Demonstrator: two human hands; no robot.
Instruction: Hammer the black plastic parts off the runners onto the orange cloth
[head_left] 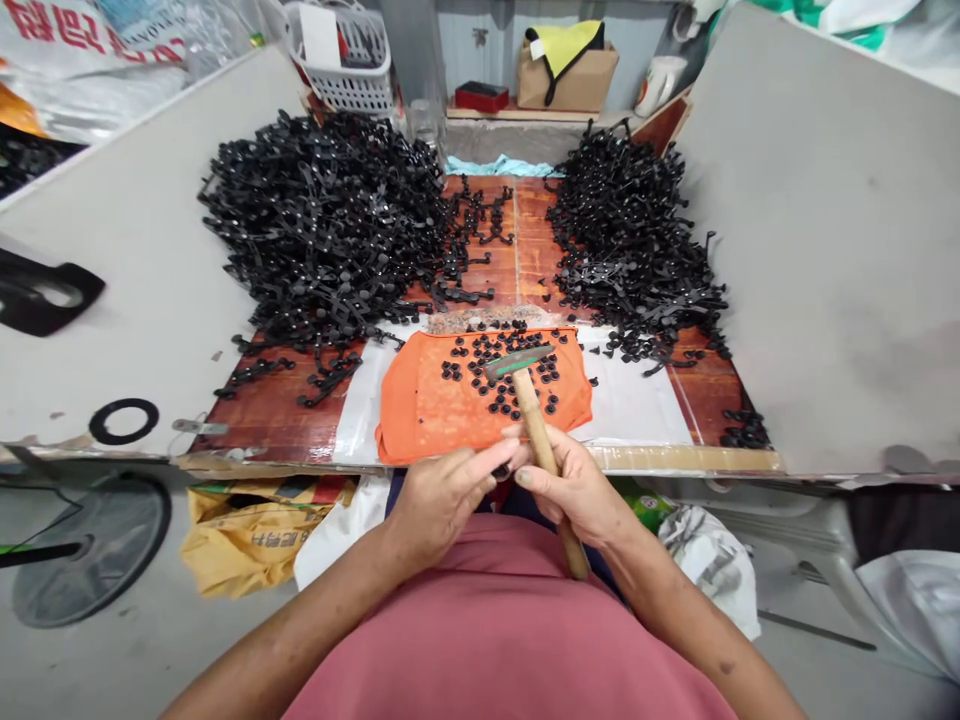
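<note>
My right hand (574,485) is wrapped round the wooden handle of a small hammer (534,415), whose green metal head rests over the orange cloth (427,410). My left hand (446,490) meets it at the table's near edge, fingers pinched on a small black piece that I can barely make out. Several small black round parts (499,375) lie scattered on the cloth.
Two big heaps of black plastic sprues sit on the wooden table, one at the left (330,220) and one at the right (630,250). Grey boards (817,250) wall both sides. A white basket (345,60) and a cardboard box (566,75) stand behind. A fan base (90,550) is on the floor.
</note>
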